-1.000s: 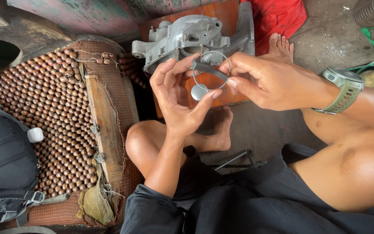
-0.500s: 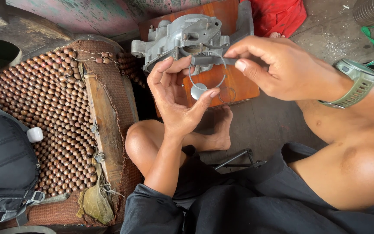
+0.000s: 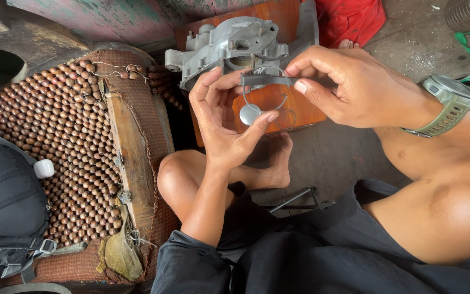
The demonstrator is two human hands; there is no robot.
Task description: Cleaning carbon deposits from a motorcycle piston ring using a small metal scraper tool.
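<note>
Right hand (image 3: 354,90) shifted rightward, both pinching wire clip (image 3: 265,81)

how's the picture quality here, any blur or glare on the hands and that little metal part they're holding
Head view: soft, even daylight, no harsh shadows. The left hand and right hand are sharp, with no motion blur. The small round metal piece between them shows a mild bright sheen, not blown out. The grey engine casing behind is also in focus; wide-lens bending shows at the edges.

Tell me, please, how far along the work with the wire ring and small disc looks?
Done: the grey metal casing lies bare on the wooden board. In hand: left hand pinches the small disc; right hand holds the dark strip on the wire ring. Left: neither yet sits in the casing.
</note>
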